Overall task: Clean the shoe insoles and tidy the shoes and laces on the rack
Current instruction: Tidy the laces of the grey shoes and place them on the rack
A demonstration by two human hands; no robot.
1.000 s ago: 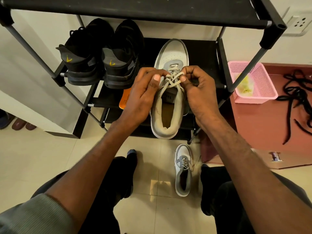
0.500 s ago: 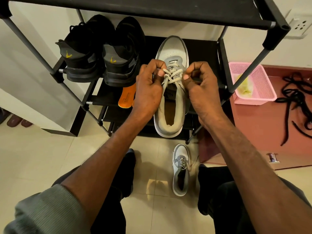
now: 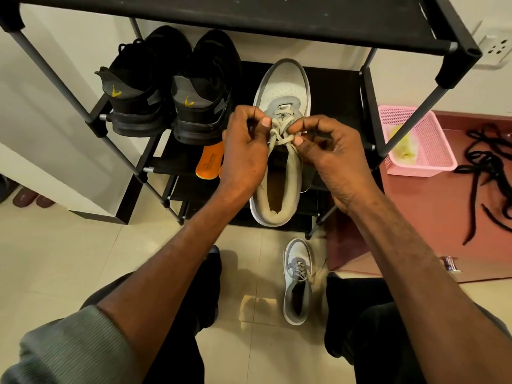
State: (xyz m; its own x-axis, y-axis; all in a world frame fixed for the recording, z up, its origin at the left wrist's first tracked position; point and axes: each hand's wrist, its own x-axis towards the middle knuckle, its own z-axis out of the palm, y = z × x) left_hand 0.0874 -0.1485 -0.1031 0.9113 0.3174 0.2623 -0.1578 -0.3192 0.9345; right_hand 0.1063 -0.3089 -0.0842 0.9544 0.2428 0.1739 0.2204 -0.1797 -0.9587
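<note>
A white and grey sneaker (image 3: 282, 87) stands on the black rack's (image 3: 343, 106) shelf, toe pointing away from me. Its beige lace (image 3: 279, 135) crosses over the tongue. My left hand (image 3: 245, 156) pinches the lace on the left side. My right hand (image 3: 329, 156) pinches it on the right side. The matching sneaker (image 3: 297, 281) lies on the floor between my knees. Two black shoes (image 3: 171, 87) stand on the same shelf to the left. An orange insole (image 3: 209, 160) sticks out on the shelf below them.
A pink basket (image 3: 440, 145) holding something yellow sits on the red floor right of the rack. Loose black laces (image 3: 490, 173) lie further right. The rack's top shelf (image 3: 249, 15) overhangs the shoes. Slippers (image 3: 27, 199) show at the far left.
Both hands have shifted up the shoe toward its toe end, still working the lace. The camera has tilted slightly.
</note>
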